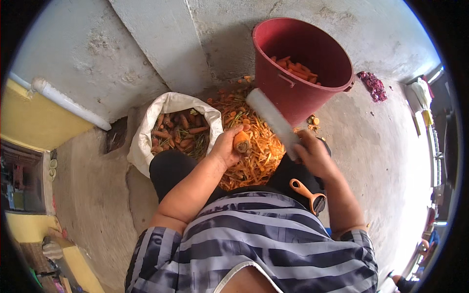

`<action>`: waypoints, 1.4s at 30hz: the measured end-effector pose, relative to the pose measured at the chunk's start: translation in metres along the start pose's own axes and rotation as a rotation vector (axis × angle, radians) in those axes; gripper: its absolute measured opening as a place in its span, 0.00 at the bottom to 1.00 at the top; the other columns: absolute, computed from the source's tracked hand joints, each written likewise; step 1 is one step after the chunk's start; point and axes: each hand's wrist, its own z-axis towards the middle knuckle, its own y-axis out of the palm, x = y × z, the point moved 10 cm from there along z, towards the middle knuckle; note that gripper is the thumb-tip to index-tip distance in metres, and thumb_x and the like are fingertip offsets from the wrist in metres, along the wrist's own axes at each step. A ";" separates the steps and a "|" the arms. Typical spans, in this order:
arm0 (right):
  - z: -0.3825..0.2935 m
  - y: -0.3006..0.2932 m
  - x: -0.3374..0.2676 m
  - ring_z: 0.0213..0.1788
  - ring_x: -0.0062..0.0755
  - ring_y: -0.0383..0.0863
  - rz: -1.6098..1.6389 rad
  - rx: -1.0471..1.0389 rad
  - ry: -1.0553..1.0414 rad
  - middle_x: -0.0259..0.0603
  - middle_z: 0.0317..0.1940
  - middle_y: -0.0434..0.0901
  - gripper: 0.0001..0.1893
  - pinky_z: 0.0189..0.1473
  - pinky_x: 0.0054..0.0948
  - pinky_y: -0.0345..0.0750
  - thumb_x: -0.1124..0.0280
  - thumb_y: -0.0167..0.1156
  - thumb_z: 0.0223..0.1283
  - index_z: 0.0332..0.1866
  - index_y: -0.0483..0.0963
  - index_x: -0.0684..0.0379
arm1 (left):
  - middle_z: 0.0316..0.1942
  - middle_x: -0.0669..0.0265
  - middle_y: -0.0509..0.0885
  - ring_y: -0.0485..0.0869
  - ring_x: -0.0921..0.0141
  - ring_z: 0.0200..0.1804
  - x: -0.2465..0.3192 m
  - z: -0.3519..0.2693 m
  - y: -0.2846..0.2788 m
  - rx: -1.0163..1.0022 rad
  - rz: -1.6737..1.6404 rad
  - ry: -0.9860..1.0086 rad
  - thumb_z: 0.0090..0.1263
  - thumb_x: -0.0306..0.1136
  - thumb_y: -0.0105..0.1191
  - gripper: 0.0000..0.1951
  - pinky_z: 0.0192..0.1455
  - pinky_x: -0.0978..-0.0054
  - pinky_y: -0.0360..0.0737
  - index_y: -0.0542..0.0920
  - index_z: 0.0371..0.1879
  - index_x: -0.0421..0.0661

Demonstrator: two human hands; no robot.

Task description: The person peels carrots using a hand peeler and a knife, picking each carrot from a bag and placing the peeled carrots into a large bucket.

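Observation:
My left hand (228,147) grips a carrot (242,142), its cut or stem end facing up towards me. In my right hand (313,152) is a broad-bladed knife (273,119), blurred, its blade slanting up and left, apart from the carrot. Beneath both hands lies a heap of orange carrot peelings (262,161) with cut ends among them. An orange-handled peeler (307,194) rests on my right thigh. Beside my left knee stands a white sack (141,154) with its rim rolled down, holding several unpeeled carrots (179,130) and some green stalks.
A tall red plastic bucket (296,91) with peeled carrots (296,69) inside stands beyond the peelings, by the grey wall (154,40). Purple-red scraps (373,86) lie on the concrete floor (361,146) to its right. A white pipe (73,104) runs along the wall at left.

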 end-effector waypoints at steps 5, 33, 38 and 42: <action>0.022 0.046 -0.047 0.39 0.55 0.83 -0.318 0.096 -0.178 0.58 0.31 0.81 0.38 0.42 0.40 0.77 0.49 0.77 0.33 0.45 0.72 0.67 | 0.35 0.59 0.80 0.82 0.65 0.35 -0.003 -0.005 0.017 -0.030 -0.004 -0.026 0.73 0.40 0.43 0.15 0.32 0.67 0.82 0.72 0.51 0.43; 0.061 0.109 -0.009 0.25 0.33 0.80 0.162 -0.224 -0.077 0.43 0.21 0.77 0.32 0.27 0.33 0.75 0.42 0.67 0.50 0.39 0.72 0.68 | 0.47 0.61 0.79 0.81 0.67 0.47 0.026 -0.021 0.004 -0.123 0.508 0.148 0.70 0.62 0.42 0.32 0.50 0.68 0.79 0.74 0.52 0.41; 0.049 0.126 -0.014 0.21 0.20 0.76 0.494 -0.415 0.009 0.39 0.21 0.74 0.32 0.21 0.21 0.72 0.40 0.64 0.53 0.38 0.74 0.67 | 0.43 0.62 0.83 0.82 0.72 0.42 0.064 -0.062 0.045 -0.174 1.265 0.613 0.57 0.40 0.70 0.26 0.48 0.72 0.77 0.76 0.51 0.41; 0.056 0.134 -0.005 0.22 0.21 0.74 0.429 -0.418 -0.002 0.34 0.23 0.74 0.37 0.23 0.22 0.71 0.37 0.68 0.46 0.42 0.73 0.67 | 0.32 0.59 0.83 0.83 0.68 0.35 0.063 -0.065 0.052 -0.012 1.376 0.721 0.51 0.32 0.70 0.19 0.39 0.70 0.78 0.76 0.38 0.40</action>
